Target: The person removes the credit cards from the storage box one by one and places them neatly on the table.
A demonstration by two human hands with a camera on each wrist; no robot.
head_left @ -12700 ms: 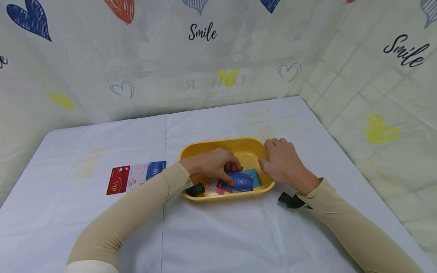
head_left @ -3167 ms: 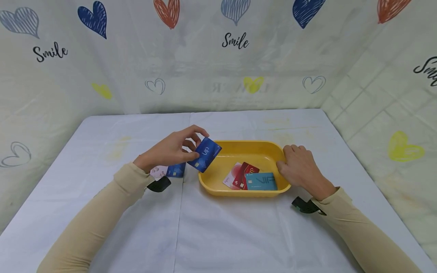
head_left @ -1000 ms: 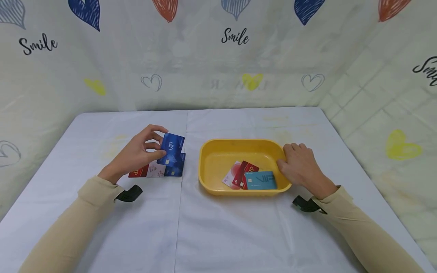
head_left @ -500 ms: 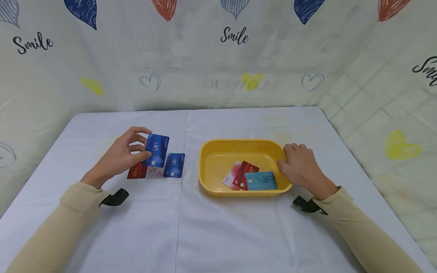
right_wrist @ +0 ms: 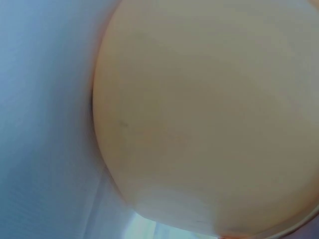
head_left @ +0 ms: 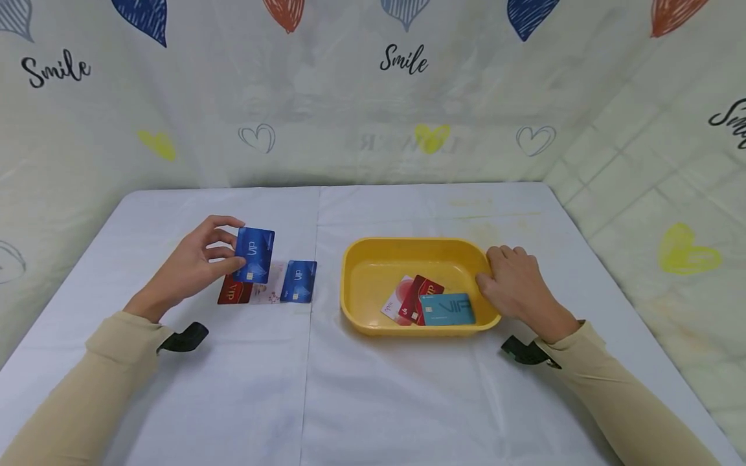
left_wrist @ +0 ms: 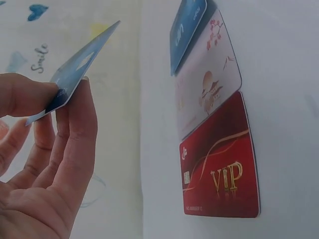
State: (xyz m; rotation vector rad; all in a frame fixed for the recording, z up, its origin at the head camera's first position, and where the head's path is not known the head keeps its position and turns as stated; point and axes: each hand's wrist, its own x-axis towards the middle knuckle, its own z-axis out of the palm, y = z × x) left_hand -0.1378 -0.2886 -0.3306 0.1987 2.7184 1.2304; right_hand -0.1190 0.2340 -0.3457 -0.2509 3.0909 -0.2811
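My left hand (head_left: pixel 186 268) pinches a blue VIP card (head_left: pixel 255 255) between thumb and fingers, raised above a row of cards on the table. That row has a red VIP card (left_wrist: pixel 219 164) at the left, a pale floral card (left_wrist: pixel 204 82) in the middle and another blue VIP card (head_left: pixel 299 281) at the right. The held card partly hides the red and floral ones in the head view. My right hand (head_left: pixel 519 285) grips the right rim of a yellow tray (head_left: pixel 373 262). Inside lie a pink-and-white card (head_left: pixel 395 303), a red card (head_left: pixel 415 301) and a teal VIP card (head_left: pixel 447 309).
White cloth (head_left: pixel 361 395) covers the table, with a seam running between the card row and the tray. A printed curtain (head_left: pixel 326 97) hangs behind and to the right. The tray's blurred outer wall (right_wrist: pixel 199 109) fills most of the right wrist view.
The left hand has lifted the blue card out of the tray and carried it left over the row, lately from above the right-hand blue card towards the red one. The right hand stays on the rim.
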